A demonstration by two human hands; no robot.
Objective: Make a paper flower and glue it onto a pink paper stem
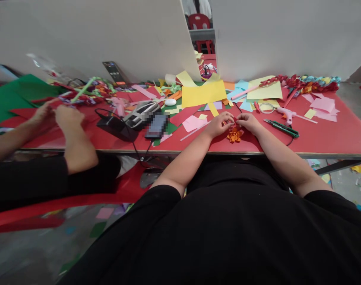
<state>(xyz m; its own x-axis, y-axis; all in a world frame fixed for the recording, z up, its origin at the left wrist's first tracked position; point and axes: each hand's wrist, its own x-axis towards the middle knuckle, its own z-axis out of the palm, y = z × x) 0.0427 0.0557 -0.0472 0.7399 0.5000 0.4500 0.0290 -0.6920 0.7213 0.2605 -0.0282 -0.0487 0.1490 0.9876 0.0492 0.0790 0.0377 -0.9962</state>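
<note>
A: Position of the hands?
B: Left hand [220,124] and right hand [249,122] close together over the near part of the red desk [323,139], fingertips almost meeting.

A: State of the grip?
B: Thumb and fingers curled inward on both. Cannot tell whether either pinches anything; the spot between is small, reddish against red.

A: And the orange paper flower [234,135]?
B: On the desk, just on the body side of the fingertips, between the wrists. Pointed petals, spread open.

A: Right side?
B: Green-and-black cutter [282,128] lying near the right forearm. Pink glue gun [288,114] just beyond it, tape ring [266,107] beside that.

A: Left and beyond?
B: Pink paper [193,123] near the left hand; phone [158,126] farther left, partly pixelated. Yellow sheet [204,94] past the hands.

A: Anyone else?
B: Co-worker's hands [69,118], far left, same desk. Blurred; what they hold is unclear.
</note>
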